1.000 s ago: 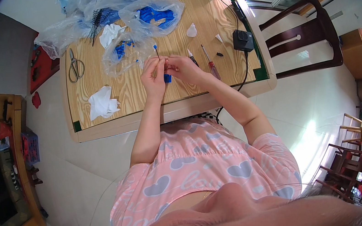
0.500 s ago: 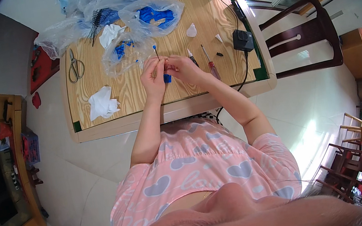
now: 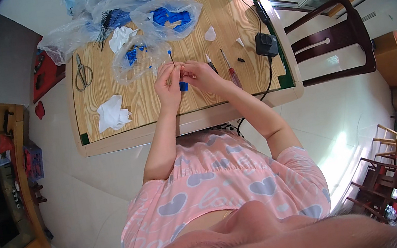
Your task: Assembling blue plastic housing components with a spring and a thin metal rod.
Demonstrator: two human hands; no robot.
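Over the table, my left hand point(image 3: 168, 86) is closed in a pinch on a thin dark stem with a blue tip point(image 3: 170, 53), which points away from me. My right hand point(image 3: 203, 76) meets it, its thumb and fingers also pinched together; whatever lies between those fingertips is too small to make out. A small blue piece point(image 3: 183, 86) shows just below the fingertips. Beyond my hands lies an open clear plastic bag point(image 3: 122, 68) with blue bits. To the right are a dark pen-like tube with a white tip point(image 3: 210, 63) and a red-handled screwdriver point(image 3: 234, 76).
Scissors point(image 3: 82, 75) and crumpled white tissue point(image 3: 113, 113) lie at left. Further off are another bag point(image 3: 195, 10) of blue pieces and a bundle of dark stems point(image 3: 105, 28). A white dropper-like bottle point(image 3: 209, 33) and a black device with a cable point(image 3: 266, 43) are at right.
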